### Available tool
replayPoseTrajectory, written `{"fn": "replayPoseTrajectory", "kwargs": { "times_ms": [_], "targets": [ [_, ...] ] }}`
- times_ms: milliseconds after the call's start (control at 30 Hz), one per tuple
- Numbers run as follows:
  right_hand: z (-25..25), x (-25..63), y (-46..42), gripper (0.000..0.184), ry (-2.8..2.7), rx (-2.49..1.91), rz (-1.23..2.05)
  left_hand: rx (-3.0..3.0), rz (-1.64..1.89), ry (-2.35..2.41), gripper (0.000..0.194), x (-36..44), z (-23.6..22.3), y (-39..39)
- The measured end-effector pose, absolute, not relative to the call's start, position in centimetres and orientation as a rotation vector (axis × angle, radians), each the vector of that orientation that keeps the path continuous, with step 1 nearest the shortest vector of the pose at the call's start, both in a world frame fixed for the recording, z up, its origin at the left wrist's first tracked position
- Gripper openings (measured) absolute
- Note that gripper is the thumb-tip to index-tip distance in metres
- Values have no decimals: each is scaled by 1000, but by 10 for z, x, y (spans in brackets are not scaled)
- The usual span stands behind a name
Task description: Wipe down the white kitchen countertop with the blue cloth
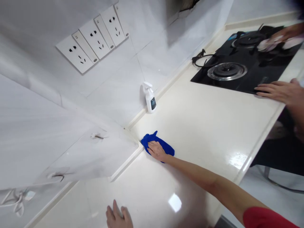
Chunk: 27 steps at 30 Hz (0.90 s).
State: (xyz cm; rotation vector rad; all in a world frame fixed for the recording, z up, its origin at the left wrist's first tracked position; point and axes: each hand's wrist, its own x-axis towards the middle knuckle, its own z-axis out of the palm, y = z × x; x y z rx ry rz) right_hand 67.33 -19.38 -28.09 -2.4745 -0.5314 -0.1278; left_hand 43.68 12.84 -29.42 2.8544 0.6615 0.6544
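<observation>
The right hand lies flat and open on a blue cloth, pressing without gripping, in the tabletop corner against the tiled wall; the left hand rests open, empty, farther back.

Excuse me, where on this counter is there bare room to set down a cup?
The widest bare patch of cream countertop lies between the spray bottle, the black gas hob and the right hand on the blue cloth. A smaller one borders the left hand. The hob is crowded: a co-worker's hand works there.
</observation>
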Motion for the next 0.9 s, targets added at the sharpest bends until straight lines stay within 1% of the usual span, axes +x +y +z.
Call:
{"fn": "replayPoseTrajectory", "kwargs": {
  "times_ms": [167,367,500,633,767,900],
  "targets": [
    [-279,647,-186,32,-504,-2462,-195,2872,619,738,59,438,-291,124],
    [-272,611,-172,33,-655,-2610,-190,2876,598,785,58,438,-293,123],
    [-276,581,-155,33,-858,-2534,-148,2867,572,791,58,439,-288,121],
    [-277,563,-151,36,-911,-2459,-146,2848,534,819,61,439,-283,117],
    [-278,557,-177,36,-831,-2471,-203,2803,449,882,61,437,-283,116],
    [-281,569,-220,36,-486,-2537,-195,2762,444,905,61,437,-283,113]
  ]
}}
